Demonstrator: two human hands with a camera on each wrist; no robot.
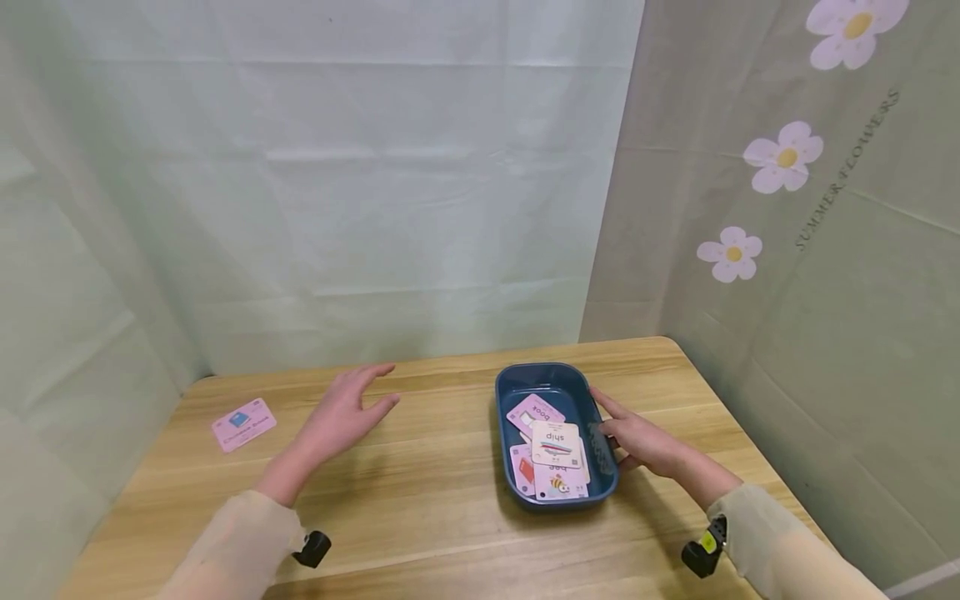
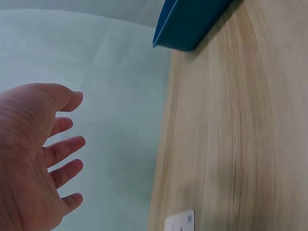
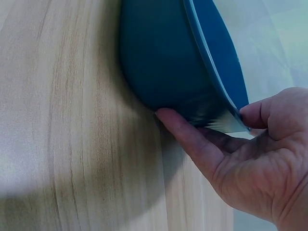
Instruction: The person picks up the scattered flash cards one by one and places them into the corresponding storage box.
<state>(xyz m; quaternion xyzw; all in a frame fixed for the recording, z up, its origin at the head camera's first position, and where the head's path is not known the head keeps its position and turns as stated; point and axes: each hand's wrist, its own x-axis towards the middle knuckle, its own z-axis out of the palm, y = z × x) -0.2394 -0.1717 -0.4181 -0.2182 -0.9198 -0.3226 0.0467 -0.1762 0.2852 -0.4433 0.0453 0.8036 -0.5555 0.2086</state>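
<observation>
My left hand (image 1: 348,417) hovers above the left half of the table with its fingers apart and nothing in them. In the left wrist view, the fingers of this hand (image 2: 33,149) bend loosely. A pink card (image 1: 244,423) with a blue book picture lies on the table left of it. My right hand (image 1: 648,442) grips the right side of a dark blue tray (image 1: 504,442), with one fingertip at the rim and other fingers against the outer wall (image 3: 163,57). Inside the tray, several picture cards overlap, a white "ship" card (image 1: 556,444) on top.
The wooden table (image 1: 442,533) reaches back to a pale curtain (image 1: 390,208). Another curtain with flower prints (image 1: 783,158) hangs along the right side. A black wrist camera (image 1: 311,548) sits on the left sleeve, another camera (image 1: 703,550) on the right.
</observation>
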